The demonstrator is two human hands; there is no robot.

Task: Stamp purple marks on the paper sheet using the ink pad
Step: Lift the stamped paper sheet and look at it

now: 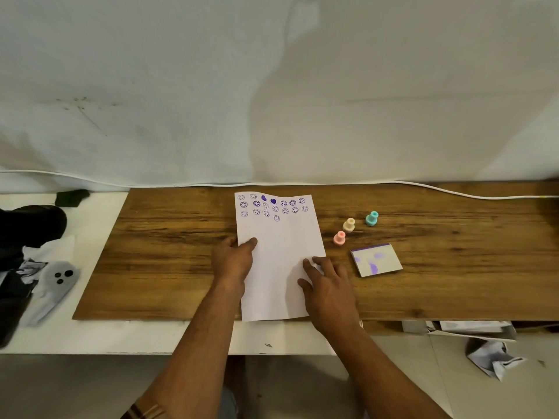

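White paper sheet (279, 261) under both hands; ink pad (376, 263) closed, beside.

A wooden board (169, 255) carries a paper sheet (279, 237), three small stampers (348, 225) and an ink pad (376, 260).

The place looks like a makeshift craft desk in a home or plain room. A wood-grain board (169, 261) lies on a white table (99, 337) against a white sheet (272, 86) hung as a backdrop. A cable (472, 193) runs along the board's far edge. Crumpled paper (493, 358) lies on the tiled floor (453, 373) by the table's right corner.
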